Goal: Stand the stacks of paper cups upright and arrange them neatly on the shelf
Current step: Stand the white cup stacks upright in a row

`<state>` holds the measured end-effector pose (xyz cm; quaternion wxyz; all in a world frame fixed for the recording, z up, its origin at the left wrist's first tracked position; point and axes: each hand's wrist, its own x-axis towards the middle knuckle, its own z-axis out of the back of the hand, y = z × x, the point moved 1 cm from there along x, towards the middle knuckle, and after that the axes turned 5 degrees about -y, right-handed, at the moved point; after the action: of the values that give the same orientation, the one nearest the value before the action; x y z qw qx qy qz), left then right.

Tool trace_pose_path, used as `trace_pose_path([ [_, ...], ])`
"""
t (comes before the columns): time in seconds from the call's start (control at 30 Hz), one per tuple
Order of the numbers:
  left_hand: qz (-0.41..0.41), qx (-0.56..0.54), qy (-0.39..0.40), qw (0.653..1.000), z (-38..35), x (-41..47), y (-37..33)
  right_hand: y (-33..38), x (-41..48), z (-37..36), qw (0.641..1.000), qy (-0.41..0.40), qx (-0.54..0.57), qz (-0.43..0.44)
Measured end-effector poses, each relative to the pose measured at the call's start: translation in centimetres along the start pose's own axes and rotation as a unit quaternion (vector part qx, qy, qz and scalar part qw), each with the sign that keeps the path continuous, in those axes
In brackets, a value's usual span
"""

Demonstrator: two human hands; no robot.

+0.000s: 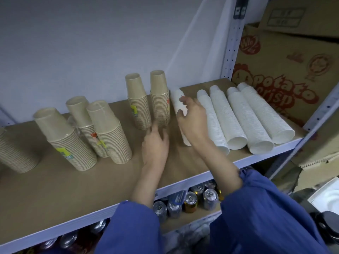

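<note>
the right hand is curled round a white cup stack. the grip is closed on the upper half, with the thumb on one side and the fingers on the other. this stack is held tilted, narrow end up and toward the back wall, wide end low by the shelf. the wide end is partly hidden by the wrist, so contact with the board cannot be told. the stack is just beside the right one of two upright brown stacks at the back.

the left hand is blurred. its grip is loose, fingers spread and nothing held, fingertips at the foot of that same brown stack. touching or not cannot be told.

four more white stacks are seen lying flat side by side to the right of the right hand, wide ends toward the shelf front, touching one another. three more brown stacks are stood upside down in a cluster to the left, leaning slightly, some with coloured labels. one further brown stack is cut off by the left edge.

blue sleeves are worn on both arms. drink cans are stood on the shelf below. a printed cardboard box is seen past the right upright.
</note>
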<state>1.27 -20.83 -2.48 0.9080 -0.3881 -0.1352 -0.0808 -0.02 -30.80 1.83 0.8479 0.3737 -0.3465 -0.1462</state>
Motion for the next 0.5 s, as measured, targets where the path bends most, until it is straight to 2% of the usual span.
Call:
trace_pose_path([
  [0.07,0.018,0.0,0.031,0.999,-0.1,0.4,-1.5,-1.1,1.0,1.8,0.997,-0.002,-0.069,-0.037],
  [0.2,0.025,-0.051,0.146,0.988,-1.3,1.1,-4.2,-3.9,1.2,3.6,0.959,0.13,-0.223,-0.119],
  [0.33,0.033,-0.038,0.235,0.971,-2.6,1.7,-5.3,-3.9,0.6,4.6,0.949,0.173,-0.242,-0.099],
  [0.5,0.068,-0.024,0.286,0.956,-1.9,2.1,-5.0,-3.6,0.6,5.5,0.947,0.2,-0.217,-0.13],
])
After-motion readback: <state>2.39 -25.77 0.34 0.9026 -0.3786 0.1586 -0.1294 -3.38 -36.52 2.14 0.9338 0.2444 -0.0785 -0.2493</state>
